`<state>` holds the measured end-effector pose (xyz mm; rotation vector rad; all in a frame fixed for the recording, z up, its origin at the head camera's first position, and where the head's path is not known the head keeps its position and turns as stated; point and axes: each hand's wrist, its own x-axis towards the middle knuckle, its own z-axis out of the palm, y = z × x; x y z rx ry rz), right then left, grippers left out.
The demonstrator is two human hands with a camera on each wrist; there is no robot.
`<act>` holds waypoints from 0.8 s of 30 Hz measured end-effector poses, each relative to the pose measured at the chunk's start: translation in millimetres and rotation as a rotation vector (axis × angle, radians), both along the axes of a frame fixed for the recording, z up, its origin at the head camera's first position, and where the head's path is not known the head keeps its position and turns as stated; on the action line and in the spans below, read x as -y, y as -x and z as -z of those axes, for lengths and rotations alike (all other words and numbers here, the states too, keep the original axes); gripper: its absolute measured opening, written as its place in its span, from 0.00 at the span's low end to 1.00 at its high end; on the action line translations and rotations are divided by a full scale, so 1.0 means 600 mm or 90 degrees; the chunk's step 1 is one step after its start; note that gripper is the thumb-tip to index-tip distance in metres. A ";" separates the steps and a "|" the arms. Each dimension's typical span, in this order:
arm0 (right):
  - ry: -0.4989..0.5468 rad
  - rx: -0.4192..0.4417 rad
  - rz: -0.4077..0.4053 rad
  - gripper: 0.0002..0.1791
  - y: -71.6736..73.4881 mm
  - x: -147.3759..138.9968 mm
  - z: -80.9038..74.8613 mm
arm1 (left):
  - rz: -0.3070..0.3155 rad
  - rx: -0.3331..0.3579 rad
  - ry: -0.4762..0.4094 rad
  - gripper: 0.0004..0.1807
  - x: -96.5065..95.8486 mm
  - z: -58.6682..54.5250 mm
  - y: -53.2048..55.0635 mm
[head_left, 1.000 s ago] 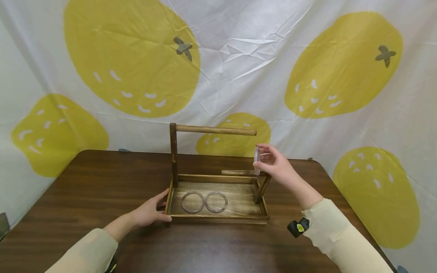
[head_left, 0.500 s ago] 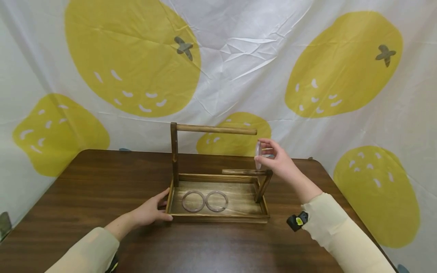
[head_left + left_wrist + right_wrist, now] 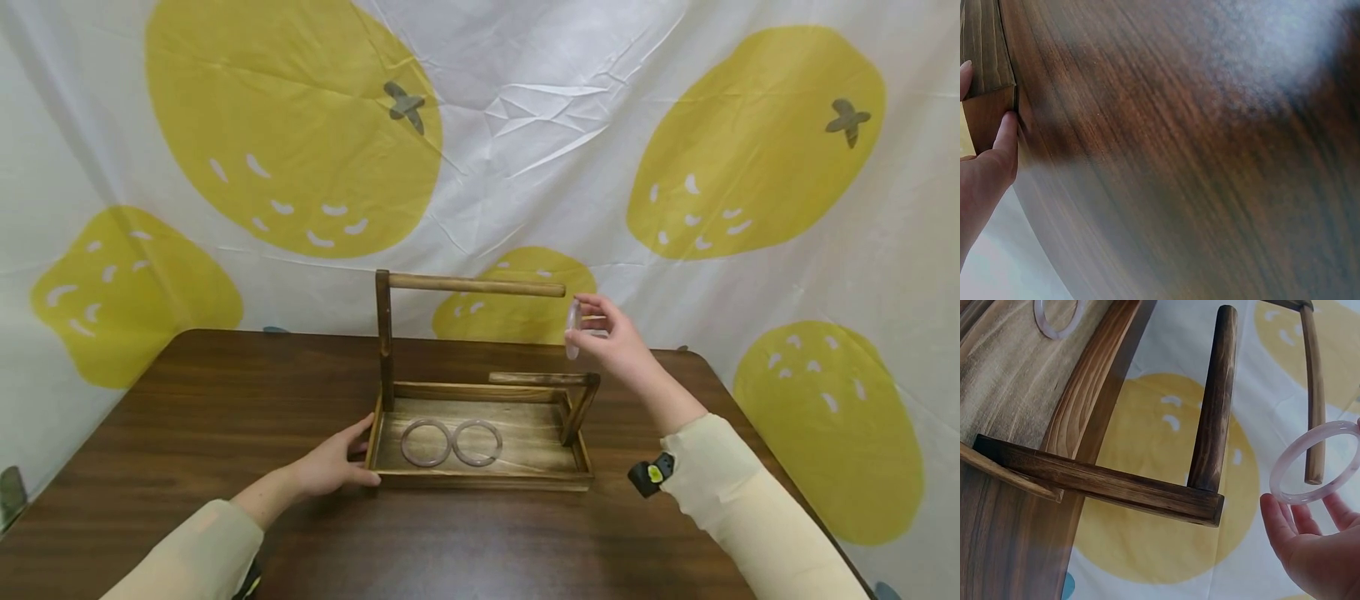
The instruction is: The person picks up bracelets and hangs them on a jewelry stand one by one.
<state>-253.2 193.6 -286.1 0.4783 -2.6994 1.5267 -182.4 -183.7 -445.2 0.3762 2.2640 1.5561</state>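
In the head view, a wooden bangle stand [image 3: 525, 429] with a shallow tray base and two bars sits on the table. My left hand [image 3: 333, 465] holds its left end, thumb at the front corner and fingers along the side. My right hand [image 3: 613, 336] pinches a pale translucent bangle [image 3: 573, 330] upright between thumb and fingertips, just right of the free end of the upper bar [image 3: 480, 285]. In the right wrist view, this bangle [image 3: 1280, 478] overlaps that bar's end. Two more bangles, one left [image 3: 426, 442] and one right [image 3: 477, 442], lie flat side by side in the tray.
The lower bar [image 3: 536, 378] extends leftward from a short post on the right of the stand. The upper bar starts from a tall left post [image 3: 385, 342]. Behind the brown table [image 3: 247, 367] hangs a white cloth [image 3: 525, 192] printed with yellow fruit.
My right hand has raised the bangle from beside the lower bar to near the height of the upper bar's end, drifting slightly right. My left hand stays on the stand.
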 end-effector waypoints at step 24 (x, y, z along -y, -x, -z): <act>0.010 -0.008 0.008 0.35 0.025 0.007 -0.015 | 0.004 0.006 -0.006 0.56 -0.001 -0.003 -0.002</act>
